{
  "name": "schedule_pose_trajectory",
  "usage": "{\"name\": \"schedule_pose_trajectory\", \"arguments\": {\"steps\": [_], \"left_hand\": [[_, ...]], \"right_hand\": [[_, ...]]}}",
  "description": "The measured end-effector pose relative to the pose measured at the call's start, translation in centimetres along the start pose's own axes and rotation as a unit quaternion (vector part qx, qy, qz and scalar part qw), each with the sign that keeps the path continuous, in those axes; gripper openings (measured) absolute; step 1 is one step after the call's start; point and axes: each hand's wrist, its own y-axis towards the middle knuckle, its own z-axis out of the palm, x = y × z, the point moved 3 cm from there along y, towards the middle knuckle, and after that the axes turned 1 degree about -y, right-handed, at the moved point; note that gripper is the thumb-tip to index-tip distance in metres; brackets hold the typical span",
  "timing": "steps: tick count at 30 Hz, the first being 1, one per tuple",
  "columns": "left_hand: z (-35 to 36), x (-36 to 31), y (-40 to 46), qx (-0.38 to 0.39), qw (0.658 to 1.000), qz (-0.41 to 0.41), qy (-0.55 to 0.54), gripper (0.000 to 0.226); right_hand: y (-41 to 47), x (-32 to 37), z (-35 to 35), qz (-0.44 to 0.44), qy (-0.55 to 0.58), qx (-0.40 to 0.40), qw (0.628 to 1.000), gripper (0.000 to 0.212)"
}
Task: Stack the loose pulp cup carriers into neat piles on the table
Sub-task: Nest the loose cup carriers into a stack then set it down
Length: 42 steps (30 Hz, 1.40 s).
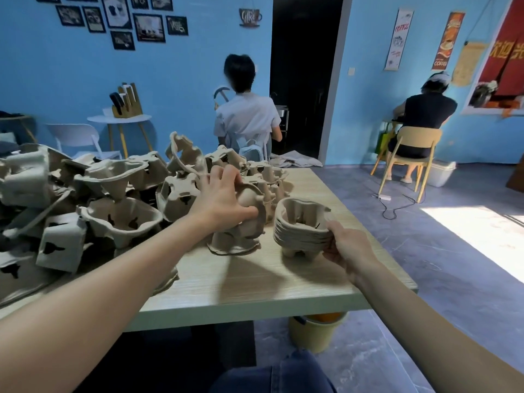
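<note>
Mid-frame, the left hand (224, 201) has its fingers curled round a loose carrier (243, 222). To its right, the right hand (344, 245) pinches the nested stack (302, 226) standing on the surface (255, 282).

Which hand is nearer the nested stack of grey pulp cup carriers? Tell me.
Right. The right hand grips the nested stack of grey pulp cup carriers at its near right edge; the left hand holds a loose carrier beside it.
</note>
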Motion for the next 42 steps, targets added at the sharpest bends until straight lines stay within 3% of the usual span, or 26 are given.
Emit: {"name": "schedule_pose_trajectory", "arguments": {"steps": [4,10,21,26,35,42], "left_hand": [[1.7,-1.2,0.1,-0.007,1.0,0.028,0.005,0.052],[4.6,-0.7,-1.4,0.138,0.989,-0.008,0.049,0.072],[2.6,-0.3,-3.7,0.263,0.952,0.125,0.091,0.014],[1.6,-0.3,-3.5,0.188,0.968,0.163,0.017,0.01],[-0.5,-2.9,0.0,-0.097,0.98,0.17,-0.026,0.013],[3.9,-8.4,0.6,-0.128,0.963,0.232,-0.04,0.016]], "right_hand": [[0.2,-0.1,-1.4,0.006,0.001,-0.013,1.0,0.03],[0.0,-0.1,-2.4,0.009,0.015,-0.017,1.0,0.029],[-0.6,0.3,-2.5,0.014,0.021,-0.011,1.0,0.025],[-0.7,0.4,-2.9,0.008,0.021,-0.012,1.0,0.025],[-0.5,0.3,-3.2,0.004,0.013,-0.005,1.0,0.027],[-0.4,0.2,-3.4,-0.001,-0.005,0.009,1.0,0.035]]}}
